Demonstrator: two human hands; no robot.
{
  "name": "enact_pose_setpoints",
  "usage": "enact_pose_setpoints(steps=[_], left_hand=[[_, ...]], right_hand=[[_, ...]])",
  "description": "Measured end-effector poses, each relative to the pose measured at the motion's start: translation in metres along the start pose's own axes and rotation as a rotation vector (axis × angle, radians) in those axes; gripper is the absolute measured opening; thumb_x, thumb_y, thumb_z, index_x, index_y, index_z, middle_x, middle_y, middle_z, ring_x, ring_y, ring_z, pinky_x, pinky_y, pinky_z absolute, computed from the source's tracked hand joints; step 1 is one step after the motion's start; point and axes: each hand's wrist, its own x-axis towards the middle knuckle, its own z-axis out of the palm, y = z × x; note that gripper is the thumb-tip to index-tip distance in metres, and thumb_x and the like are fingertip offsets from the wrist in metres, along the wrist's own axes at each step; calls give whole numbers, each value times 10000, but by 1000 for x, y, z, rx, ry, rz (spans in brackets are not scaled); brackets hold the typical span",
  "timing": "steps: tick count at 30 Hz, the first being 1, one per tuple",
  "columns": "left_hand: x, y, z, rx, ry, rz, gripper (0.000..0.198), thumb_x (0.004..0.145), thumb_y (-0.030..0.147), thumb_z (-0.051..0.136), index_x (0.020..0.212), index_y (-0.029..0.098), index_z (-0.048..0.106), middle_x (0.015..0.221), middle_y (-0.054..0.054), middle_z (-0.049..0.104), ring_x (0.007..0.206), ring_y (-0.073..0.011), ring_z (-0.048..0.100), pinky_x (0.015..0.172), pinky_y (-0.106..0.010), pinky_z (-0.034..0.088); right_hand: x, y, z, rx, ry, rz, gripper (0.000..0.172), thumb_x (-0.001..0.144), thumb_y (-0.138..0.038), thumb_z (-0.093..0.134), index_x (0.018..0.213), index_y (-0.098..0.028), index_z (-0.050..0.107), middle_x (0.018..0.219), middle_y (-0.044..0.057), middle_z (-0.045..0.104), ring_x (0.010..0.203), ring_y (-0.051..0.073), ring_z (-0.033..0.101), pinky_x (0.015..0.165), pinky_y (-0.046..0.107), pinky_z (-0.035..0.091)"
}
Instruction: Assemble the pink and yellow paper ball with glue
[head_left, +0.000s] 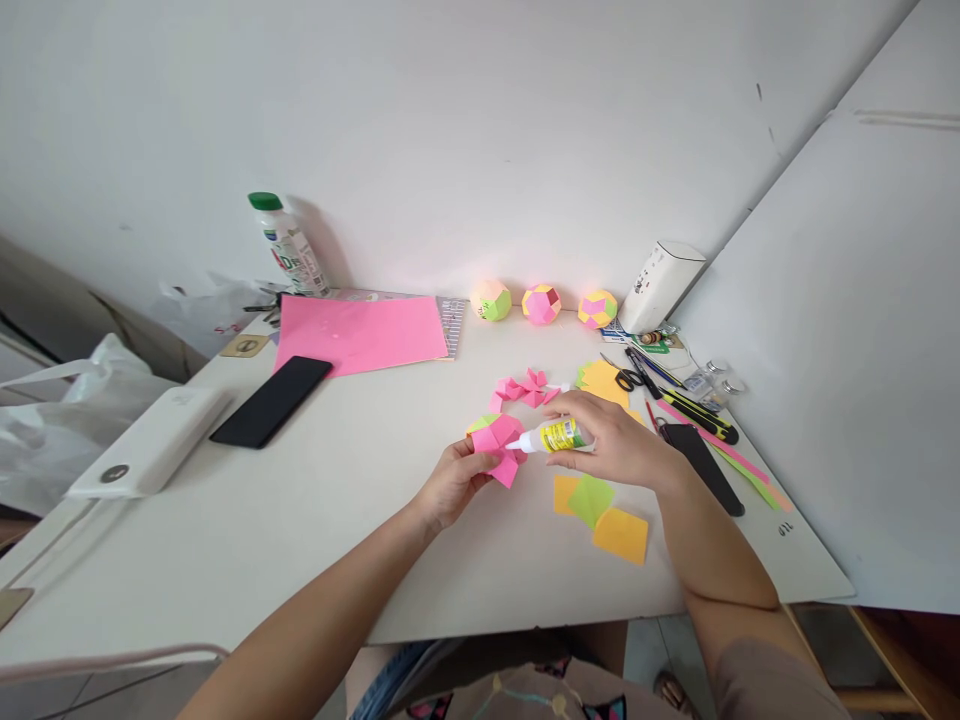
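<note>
Between the thumb and fingers of my left hand (454,478) is a folded pink paper piece (498,432) with several flaps. My right hand (619,435) grips a glue bottle (561,436) with a yellow label, tilted on its side. Its white nozzle points left and meets the pink paper, or comes very close to it. Just behind lies a cluster of folded pink paper pieces (531,388). Yellow and green paper (604,382) sits beyond my right hand. Nearer me are a green paper piece (591,498) and an orange paper piece (622,535).
Three coloured paper balls (541,304) stand along the wall. Scissors (628,378), a cutter (699,416) and pens crowd the right side. A pink sheet (360,332), a black phone (271,402), a white power bank (154,440) and a green-capped bottle (291,245) are on the left.
</note>
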Motion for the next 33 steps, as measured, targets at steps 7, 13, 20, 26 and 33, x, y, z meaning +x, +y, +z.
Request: enact_pose_setpoints(steps=[7,13,20,26,33], left_hand=[[-1,0,2,14,11,10,259,602,184,731,851,117,710,804,-84,701,772,-207,614,745,-339,460],[-1,-2,0,20,10,20,186,589,176,722,770,135,705,752,-51,661,711,-173,571,693,-316,448],[-1,-1,2,21,-7,3,172,571,170,718,739,136,699,734,-43,649,707,-169,562,698,-312,445],[-1,-1,1,27,-30,0,183,582,164,713,762,134,699,730,-37,644,703,-162,558,691,-303,446],[-1,-1,1,17,-41,1,196,588,162,713,783,133,708,731,-45,654,694,-166,565,684,-301,446]], right_hand=[[0,-2,5,36,57,-79,482,780,-447,665,1202,-275,510,1074,63,650,991,226,619,848,361,491],[2,-2,6,-24,77,-108,497,784,-495,640,1206,-260,523,1037,77,674,988,241,634,864,374,481],[4,-3,8,-22,117,-139,465,787,-473,645,1185,-256,545,988,66,689,959,240,641,843,363,485],[5,-4,9,-40,138,-171,424,790,-446,653,1143,-230,560,971,72,691,885,222,644,804,345,488],[6,-4,10,-40,155,-150,427,793,-490,631,1125,-227,577,923,70,686,829,212,621,749,334,483]])
